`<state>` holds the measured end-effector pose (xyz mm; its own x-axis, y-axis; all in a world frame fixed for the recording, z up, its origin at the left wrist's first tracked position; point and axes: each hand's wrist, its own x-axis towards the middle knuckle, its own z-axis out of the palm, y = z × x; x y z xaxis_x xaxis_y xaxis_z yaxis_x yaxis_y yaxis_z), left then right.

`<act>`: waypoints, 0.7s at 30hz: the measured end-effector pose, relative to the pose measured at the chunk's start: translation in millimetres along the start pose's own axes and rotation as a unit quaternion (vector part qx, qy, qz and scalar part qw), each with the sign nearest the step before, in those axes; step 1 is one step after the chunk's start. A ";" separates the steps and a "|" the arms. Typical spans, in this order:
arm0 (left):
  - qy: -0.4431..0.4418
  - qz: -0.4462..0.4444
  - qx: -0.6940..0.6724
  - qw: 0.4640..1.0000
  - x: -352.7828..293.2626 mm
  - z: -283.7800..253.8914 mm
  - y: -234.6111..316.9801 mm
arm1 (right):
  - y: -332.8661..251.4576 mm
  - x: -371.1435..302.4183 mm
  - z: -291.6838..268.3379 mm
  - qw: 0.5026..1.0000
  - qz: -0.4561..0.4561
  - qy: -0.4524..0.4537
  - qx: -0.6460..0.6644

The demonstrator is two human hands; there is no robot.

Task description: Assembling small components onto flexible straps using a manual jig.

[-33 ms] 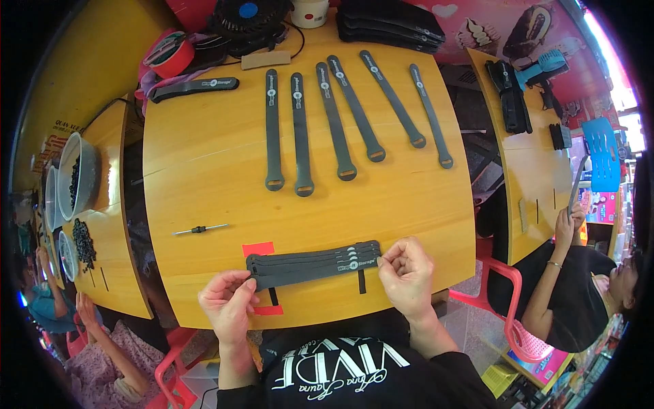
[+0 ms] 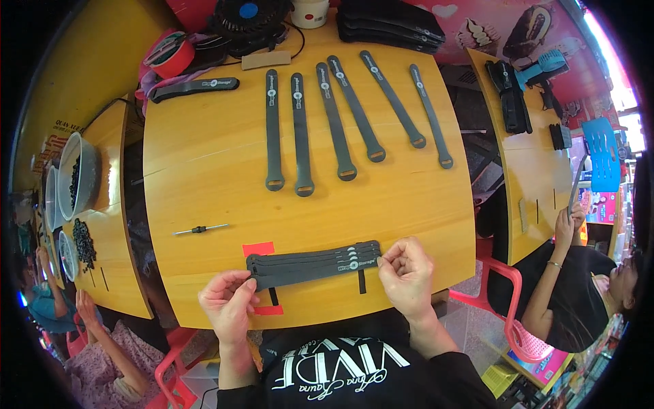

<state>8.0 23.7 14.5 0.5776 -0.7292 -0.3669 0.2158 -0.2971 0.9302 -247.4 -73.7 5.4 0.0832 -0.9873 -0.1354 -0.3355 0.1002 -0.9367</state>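
Currently, no shift shows against the preceding frame; the work accordingly stands at the same point, with the strap stack [image 2: 300, 273] spanning both hands at the near edge of the bench [image 2: 204, 157]; the left hand [image 2: 230, 300] pinches its left end between thumb and finger; the right hand [image 2: 407, 276] has thumb and fingertips pressed together at its right end; whether the stack is lifted, I cannot tell; six loose straps [image 2: 334, 121] lie singly beyond it. Containers: at left, a large translucent tub [image 2: 92, 180] holds small black pieces; a pile of dark pieces [image 2: 83, 243] lies nearer; a red container [image 2: 178, 65], far left, holds unidentifiable items; the far white tub's [image 2: 300, 19] contents are hidden.
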 end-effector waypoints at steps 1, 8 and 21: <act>-0.001 0.000 -0.001 1.000 0.1 0.3 0.4 | 0.1 0.2 0.0 1.000 -0.006 0.001 -0.006; -0.008 0.002 0.000 1.000 -0.3 -0.5 -0.1 | -2.2 1.2 -0.3 0.999 -0.021 0.007 -0.038; -0.005 -0.001 0.016 1.000 -0.7 0.4 0.1 | -5.1 -0.5 4.8 0.994 -0.062 0.028 -0.086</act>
<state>7.3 24.0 14.8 0.5692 -0.7350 -0.3684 0.1904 -0.3180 0.9288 -241.1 -73.2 8.7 0.0830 -0.9965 -0.0001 -0.4815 -0.0400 -0.8756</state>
